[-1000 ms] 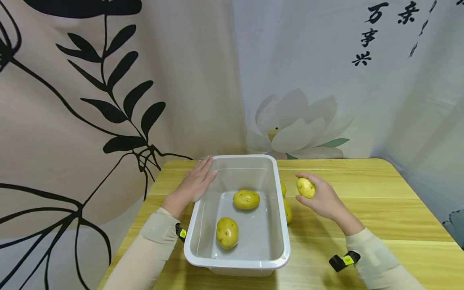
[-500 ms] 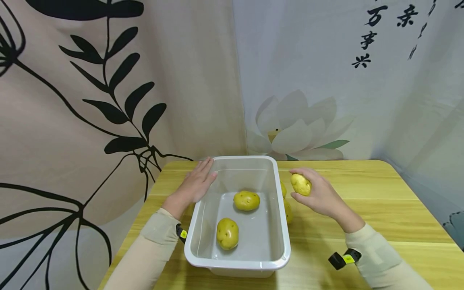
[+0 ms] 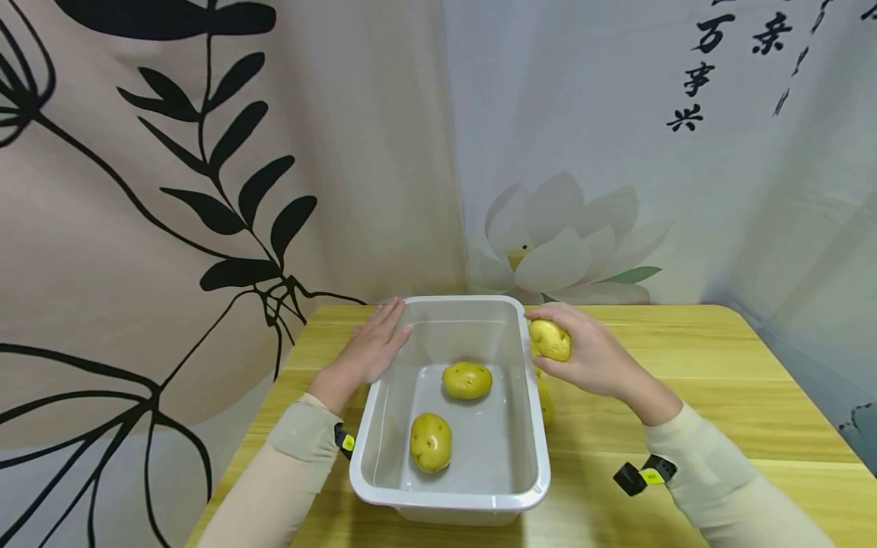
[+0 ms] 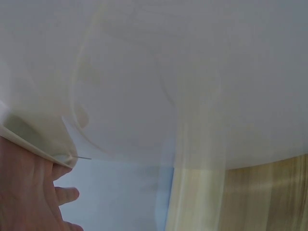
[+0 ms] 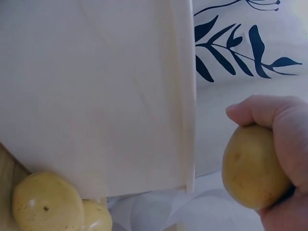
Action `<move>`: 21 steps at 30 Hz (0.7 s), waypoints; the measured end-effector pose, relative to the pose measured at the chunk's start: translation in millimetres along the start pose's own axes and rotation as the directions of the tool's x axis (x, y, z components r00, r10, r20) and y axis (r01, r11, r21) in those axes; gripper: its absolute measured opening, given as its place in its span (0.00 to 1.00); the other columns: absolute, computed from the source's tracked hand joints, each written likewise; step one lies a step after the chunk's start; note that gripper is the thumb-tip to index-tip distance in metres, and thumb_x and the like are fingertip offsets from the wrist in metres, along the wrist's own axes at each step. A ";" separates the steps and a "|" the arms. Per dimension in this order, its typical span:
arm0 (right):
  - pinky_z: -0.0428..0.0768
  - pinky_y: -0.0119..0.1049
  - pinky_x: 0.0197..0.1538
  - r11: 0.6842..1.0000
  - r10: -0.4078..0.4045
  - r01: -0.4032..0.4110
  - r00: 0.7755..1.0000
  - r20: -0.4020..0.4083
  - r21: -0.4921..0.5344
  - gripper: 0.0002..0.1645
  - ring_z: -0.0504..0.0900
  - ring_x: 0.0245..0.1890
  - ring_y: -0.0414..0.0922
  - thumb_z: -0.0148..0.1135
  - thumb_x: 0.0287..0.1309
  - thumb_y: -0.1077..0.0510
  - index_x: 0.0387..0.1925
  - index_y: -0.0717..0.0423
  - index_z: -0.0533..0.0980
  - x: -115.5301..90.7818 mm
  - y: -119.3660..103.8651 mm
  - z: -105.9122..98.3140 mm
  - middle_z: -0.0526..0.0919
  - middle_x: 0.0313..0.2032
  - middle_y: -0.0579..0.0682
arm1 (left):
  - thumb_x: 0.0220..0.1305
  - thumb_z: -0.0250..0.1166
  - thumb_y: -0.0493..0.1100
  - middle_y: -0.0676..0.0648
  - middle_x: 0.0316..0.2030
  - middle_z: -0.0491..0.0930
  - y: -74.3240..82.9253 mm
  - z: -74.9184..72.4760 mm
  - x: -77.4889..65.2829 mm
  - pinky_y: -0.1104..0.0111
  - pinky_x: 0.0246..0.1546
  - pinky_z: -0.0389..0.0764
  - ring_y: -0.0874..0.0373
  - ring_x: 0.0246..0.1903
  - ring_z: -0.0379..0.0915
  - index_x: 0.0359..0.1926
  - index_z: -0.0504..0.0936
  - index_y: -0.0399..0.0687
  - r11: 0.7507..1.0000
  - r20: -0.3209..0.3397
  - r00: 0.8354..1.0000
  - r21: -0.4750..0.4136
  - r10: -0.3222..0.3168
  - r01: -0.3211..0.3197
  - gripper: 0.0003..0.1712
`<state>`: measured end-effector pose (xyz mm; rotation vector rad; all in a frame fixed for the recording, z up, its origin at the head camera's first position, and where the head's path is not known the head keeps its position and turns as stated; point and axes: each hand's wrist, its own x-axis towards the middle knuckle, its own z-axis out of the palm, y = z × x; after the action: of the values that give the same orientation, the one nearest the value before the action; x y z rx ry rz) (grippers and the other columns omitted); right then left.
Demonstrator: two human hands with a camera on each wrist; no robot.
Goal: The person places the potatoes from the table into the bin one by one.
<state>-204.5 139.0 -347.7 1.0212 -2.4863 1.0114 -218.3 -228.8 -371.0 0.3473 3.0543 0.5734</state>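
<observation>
My right hand (image 3: pixel 596 354) grips a yellow potato (image 3: pixel 550 340) just off the right rim of a white plastic basin (image 3: pixel 448 500). In the right wrist view the held potato (image 5: pixel 252 166) sits between thumb and fingers, level with the basin's outer wall (image 5: pixel 96 96). My left hand (image 3: pixel 366 350) rests on the basin's left rim, its fingers extended along the edge. Inside the basin lie two potatoes, one near the middle (image 3: pixel 467 380) and one toward the front (image 3: pixel 431 442). The left wrist view shows the left hand (image 4: pixel 29 187) at the rim beside the basin's pale side.
Beyond the basin's right wall, partly hidden by it, are more potatoes (image 3: pixel 545 399); two of them (image 5: pixel 47 202) show low in the right wrist view. The wooden table (image 3: pixel 685 380) ends at a patterned curtain (image 3: pixel 384 152) behind.
My right hand has moved left and slightly away from me with the potato, from over the table to beside the basin's right rim. The left hand stays on the rim.
</observation>
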 end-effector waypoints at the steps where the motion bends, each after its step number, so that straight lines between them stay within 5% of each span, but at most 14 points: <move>1: 0.79 0.37 0.37 1.000 -0.016 0.016 1.000 0.008 -0.001 0.37 0.76 0.44 0.41 0.74 0.46 0.57 0.60 0.44 0.72 2.3 -1.5 -0.3 0.76 0.55 0.43 | 0.72 0.28 0.67 0.53 0.75 0.33 -0.1 0.2 0.1 0.39 0.66 0.40 0.49 0.74 0.29 0.77 0.41 0.52 1.000 0.000 1.000 -0.001 -0.003 0.003 0.40; 21: 0.77 0.38 0.42 0.995 -0.098 0.096 0.972 0.214 0.019 0.33 0.74 0.43 0.41 0.73 0.48 0.56 0.59 0.44 0.73 47.5 -23.3 6.0 0.76 0.53 0.42 | 0.74 0.30 0.66 0.54 0.75 0.32 0.5 -0.1 -0.6 0.39 0.67 0.39 0.50 0.74 0.28 0.77 0.41 0.53 1.000 0.006 1.000 -0.004 -0.014 0.014 0.39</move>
<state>-222.1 98.8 -317.6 1.3040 -2.5714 0.9272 -217.6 -228.5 -370.8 0.3262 3.0473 0.5770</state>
